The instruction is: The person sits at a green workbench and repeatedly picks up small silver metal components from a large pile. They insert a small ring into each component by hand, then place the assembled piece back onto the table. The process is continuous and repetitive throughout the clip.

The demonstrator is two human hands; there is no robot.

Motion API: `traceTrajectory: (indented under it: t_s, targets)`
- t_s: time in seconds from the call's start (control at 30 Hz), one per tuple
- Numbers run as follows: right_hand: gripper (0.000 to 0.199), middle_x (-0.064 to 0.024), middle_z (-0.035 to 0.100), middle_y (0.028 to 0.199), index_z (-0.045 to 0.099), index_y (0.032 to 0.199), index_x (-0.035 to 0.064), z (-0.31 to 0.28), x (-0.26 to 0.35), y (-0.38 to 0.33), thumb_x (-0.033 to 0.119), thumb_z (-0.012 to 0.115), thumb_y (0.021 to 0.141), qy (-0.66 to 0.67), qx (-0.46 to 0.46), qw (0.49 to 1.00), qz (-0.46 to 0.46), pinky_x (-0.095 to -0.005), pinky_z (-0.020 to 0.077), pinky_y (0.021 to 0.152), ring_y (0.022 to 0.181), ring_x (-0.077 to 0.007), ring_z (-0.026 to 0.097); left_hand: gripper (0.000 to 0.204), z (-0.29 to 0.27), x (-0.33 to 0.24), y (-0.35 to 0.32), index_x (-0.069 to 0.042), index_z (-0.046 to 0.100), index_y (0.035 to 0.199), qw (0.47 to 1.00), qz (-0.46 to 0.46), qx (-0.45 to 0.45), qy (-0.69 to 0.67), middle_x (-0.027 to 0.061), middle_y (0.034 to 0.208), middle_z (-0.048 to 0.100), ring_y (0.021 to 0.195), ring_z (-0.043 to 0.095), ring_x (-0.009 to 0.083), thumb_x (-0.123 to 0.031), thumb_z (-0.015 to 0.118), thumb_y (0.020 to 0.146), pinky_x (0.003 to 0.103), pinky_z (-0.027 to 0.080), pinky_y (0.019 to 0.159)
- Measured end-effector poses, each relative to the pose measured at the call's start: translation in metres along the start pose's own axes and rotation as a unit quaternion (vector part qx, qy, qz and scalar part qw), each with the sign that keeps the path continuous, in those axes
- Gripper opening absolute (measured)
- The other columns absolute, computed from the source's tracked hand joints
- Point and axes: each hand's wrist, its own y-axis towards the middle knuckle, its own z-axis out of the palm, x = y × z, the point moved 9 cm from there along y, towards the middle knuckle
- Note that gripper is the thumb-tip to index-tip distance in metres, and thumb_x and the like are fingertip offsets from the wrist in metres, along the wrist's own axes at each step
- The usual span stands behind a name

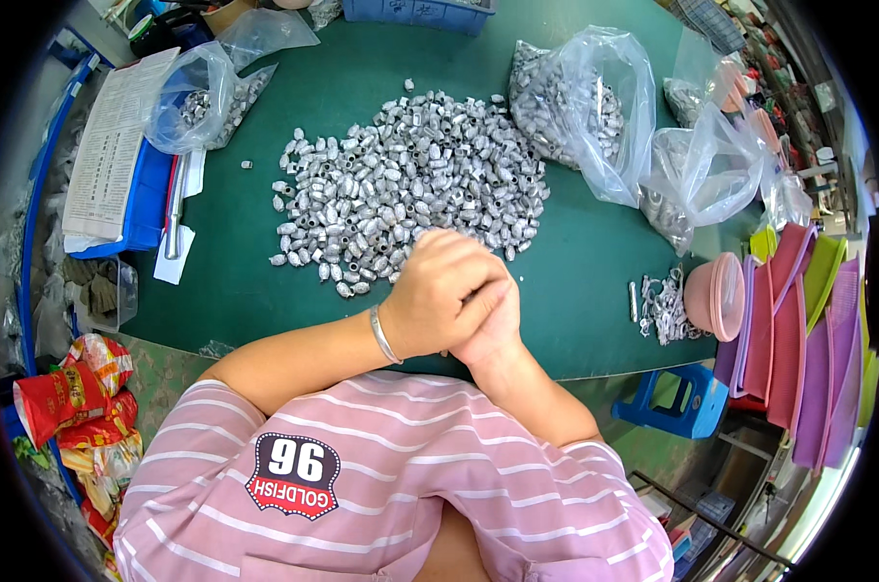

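Green table (580, 281), heaped silver metal parts (430, 160), left hand (441, 289) folded over right hand (496, 325)

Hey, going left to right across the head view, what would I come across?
Red packets, silver rod, lone loose metal piece, heap of metal pieces, large clear bag of metal pieces, pink tub, purple, pink and green plasticware.
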Motion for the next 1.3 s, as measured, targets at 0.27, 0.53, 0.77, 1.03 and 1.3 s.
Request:
traceTrajectory:
  t_s: [0.27, 0.53, 0.77, 1.03, 1.3]
  targets:
    - [0.029, -0.0086, 0.060, 0.101, 0.058, 0.103, 0.0086, -0.017, 0.002, -0.002, 0.031, 0.046, 0.089, 0.112, -0.020, 0.992, 0.062, -0.0359, 0.0471, 0.083, 0.090, -0.0214, 0.059, 0.016, -0.008, -0.016, -0.001, -0.005, 0.062, 0.086, 0.999, 0.031, -0.023, -0.030, 0.0095, 0.089, 0.062, 0.083, 0.058, 0.0281, -0.004, 0.065, 0.070, 0.043, 0.041, 0.087]
    - [0.017, -0.0066, 0.058, 0.087, 0.054, 0.095, 0.0080, 0.049, 0.237, 0.027, 0.022, 0.049, 0.087, -0.100, 0.041, 0.930, -0.352, -0.0261, 0.0461, 0.049, 0.071, -0.0158, 0.057, 0.008, -0.069, 0.040, -0.036, 0.002, 0.057, 0.092, 0.973, -0.173, -0.107, -0.106, 0.0083, 0.093, 0.057, 0.080, 0.055, 0.0118, 0.004, 0.054, 0.084, 0.022, 0.044, 0.071]
    - [0.029, -0.0140, 0.056, 0.116, 0.056, 0.109, 0.0004, 0.120, 0.226, 0.031, 0.010, 0.055, 0.082, -0.624, -0.008, 0.521, -0.582, -0.0327, 0.0372, 0.094, 0.111, -0.0275, 0.050, 0.018, -0.122, 0.065, -0.063, -0.002, 0.060, 0.097, 0.952, -0.267, -0.136, 0.069, 0.0079, 0.099, 0.057, 0.076, 0.055, 0.0157, -0.006, 0.060, 0.080, 0.026, 0.045, 0.066]
    - [0.045, -0.0117, 0.050, 0.124, 0.057, 0.112, 0.0071, 0.081, -0.010, 0.022, 0.033, 0.065, 0.076, -0.863, 0.248, 0.218, -0.382, -0.0550, 0.0298, 0.096, 0.121, -0.0327, 0.040, 0.059, -0.066, 0.064, -0.075, -0.005, 0.045, 0.127, 0.906, -0.198, 0.084, 0.365, 0.0156, 0.138, 0.034, 0.130, 0.024, 0.0392, -0.041, 0.059, 0.081, 0.056, 0.022, 0.100]
    - [0.046, -0.0058, 0.044, 0.133, 0.057, 0.117, 0.0125, 0.040, 0.006, -0.027, 0.031, 0.065, 0.076, -0.899, 0.249, 0.202, -0.299, -0.0471, 0.0318, 0.097, 0.119, -0.0305, 0.040, 0.069, -0.022, 0.034, -0.091, -0.001, 0.041, 0.130, 0.927, -0.104, 0.237, 0.271, 0.0140, 0.141, 0.030, 0.133, 0.021, 0.0355, -0.041, 0.061, 0.078, 0.054, 0.018, 0.104]
